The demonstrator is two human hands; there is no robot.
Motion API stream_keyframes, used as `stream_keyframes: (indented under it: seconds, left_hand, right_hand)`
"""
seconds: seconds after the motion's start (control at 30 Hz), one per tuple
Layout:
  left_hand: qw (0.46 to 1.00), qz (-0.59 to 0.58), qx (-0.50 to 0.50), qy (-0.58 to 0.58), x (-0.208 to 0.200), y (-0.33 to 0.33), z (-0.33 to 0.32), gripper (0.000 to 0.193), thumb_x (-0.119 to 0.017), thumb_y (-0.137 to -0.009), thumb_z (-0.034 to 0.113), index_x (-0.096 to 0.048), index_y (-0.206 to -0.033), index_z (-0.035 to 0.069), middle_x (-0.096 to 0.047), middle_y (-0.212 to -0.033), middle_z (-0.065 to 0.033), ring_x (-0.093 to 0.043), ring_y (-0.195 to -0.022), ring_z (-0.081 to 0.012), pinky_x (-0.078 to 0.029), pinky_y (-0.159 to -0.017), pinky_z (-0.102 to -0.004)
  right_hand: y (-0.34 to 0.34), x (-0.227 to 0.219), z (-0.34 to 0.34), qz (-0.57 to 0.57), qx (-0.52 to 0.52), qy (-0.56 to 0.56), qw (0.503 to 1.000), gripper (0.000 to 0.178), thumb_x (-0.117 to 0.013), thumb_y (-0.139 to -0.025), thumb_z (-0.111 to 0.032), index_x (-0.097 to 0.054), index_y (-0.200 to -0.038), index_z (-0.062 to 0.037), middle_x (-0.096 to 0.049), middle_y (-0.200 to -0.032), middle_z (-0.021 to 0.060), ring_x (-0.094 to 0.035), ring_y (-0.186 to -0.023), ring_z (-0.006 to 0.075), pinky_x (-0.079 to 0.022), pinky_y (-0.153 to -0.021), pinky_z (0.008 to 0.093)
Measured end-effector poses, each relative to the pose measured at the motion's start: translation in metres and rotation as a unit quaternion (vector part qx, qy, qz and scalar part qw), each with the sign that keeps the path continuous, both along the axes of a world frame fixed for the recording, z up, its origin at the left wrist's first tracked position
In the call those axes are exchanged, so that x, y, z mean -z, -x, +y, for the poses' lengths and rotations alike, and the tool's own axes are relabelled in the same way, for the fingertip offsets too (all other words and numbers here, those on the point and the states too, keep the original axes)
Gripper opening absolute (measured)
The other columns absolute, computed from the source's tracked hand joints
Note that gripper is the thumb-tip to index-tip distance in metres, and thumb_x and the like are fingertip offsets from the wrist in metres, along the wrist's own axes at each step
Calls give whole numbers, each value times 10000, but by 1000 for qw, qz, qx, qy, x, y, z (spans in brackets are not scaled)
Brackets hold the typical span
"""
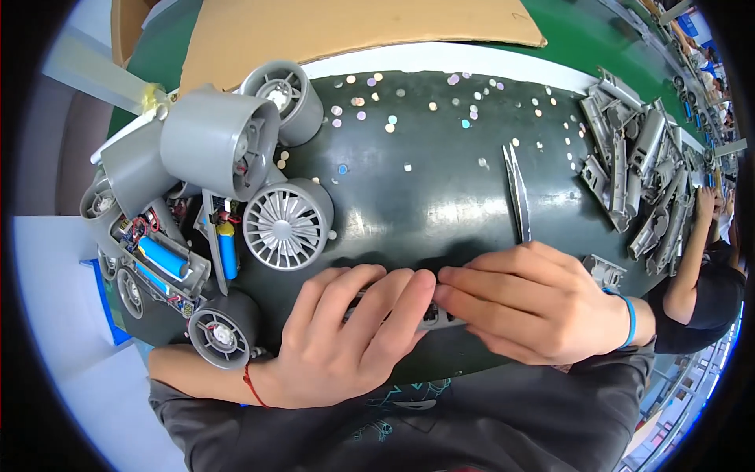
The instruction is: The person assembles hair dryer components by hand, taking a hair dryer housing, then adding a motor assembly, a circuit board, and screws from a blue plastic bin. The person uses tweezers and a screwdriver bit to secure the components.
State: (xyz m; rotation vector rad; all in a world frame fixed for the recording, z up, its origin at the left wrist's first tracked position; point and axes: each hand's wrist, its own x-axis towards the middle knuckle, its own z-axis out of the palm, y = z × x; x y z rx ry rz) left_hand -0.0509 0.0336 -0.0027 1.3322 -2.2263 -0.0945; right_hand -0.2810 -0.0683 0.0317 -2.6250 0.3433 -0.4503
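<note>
My left hand [354, 334] and my right hand [535, 303] meet at the near edge of the dark green work mat [417, 204]. Between them is a small grey plastic housing part [432, 321], mostly covered by my fingers. My left hand lies over it with the fingers curled round it, a red string at the wrist. The right fingertips pinch together at the part's right end; a blue band [631, 321] circles that wrist. A pair of metal tweezers [517, 193] lies on the mat just beyond my right hand.
At left, several grey fan assemblies [287, 224] with wires and blue battery cells [163, 257] are piled up. Grey housing shells [645, 149] heap at right. Small round stickers [391, 122] dot the mat. Cardboard [354, 23] lies beyond. Another person's arm [692, 252] shows far right.
</note>
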Motion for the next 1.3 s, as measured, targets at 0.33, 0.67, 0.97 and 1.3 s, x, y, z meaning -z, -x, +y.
stream_keyframes:
  seconds: [0.33, 0.67, 0.97, 1.3]
  left_hand:
    - [996, -51, -22, -64, -14, 3, 0, 528, -843, -757, 341, -637, -1092, -11, -640, -1211, -155, -619, -979, -333, -538, -789, -401]
    - [995, -49, 0, -82, -15, 3, -3, 559, -849, -723, 312, -620, -1113, -16, -621, -1168, -155, -596, -990, -355, -519, -810, -410]
    - [998, -32, 0, -56, -8, -1, 2, 479, -800, -746, 319, -643, -1056, -11, -597, -1113, -111, -581, -1000, -284, -498, -755, -403]
    - [999, 39, -16, -19, -14, -3, 4, 500, -867, -721, 306, -680, -1102, 42, -637, -1199, -94, -608, -1083, -287, -499, -870, -443]
  right_hand:
    - [-7, 9, 12, -50, 18, 59, 997, 390, -722, -726, -125, -727, -1091, 13, -731, -1102, 127, -689, -923, 230, -529, -719, 290]
    - [-10, 13, 32, -18, 80, 182, 980, 377, -701, -715, -176, -728, -1043, 9, -732, -1098, 128, -694, -911, 225, -530, -684, 276]
    - [20, -8, -10, 116, 89, -270, 952, 552, -826, -842, -370, -664, -1242, -26, -733, -1018, 104, -728, -795, 262, -554, -629, 344]
    - [22, -17, 0, 56, 88, -289, 952, 466, -866, -804, -204, -690, -1177, 14, -738, -885, 134, -703, -688, 277, -563, -605, 328]
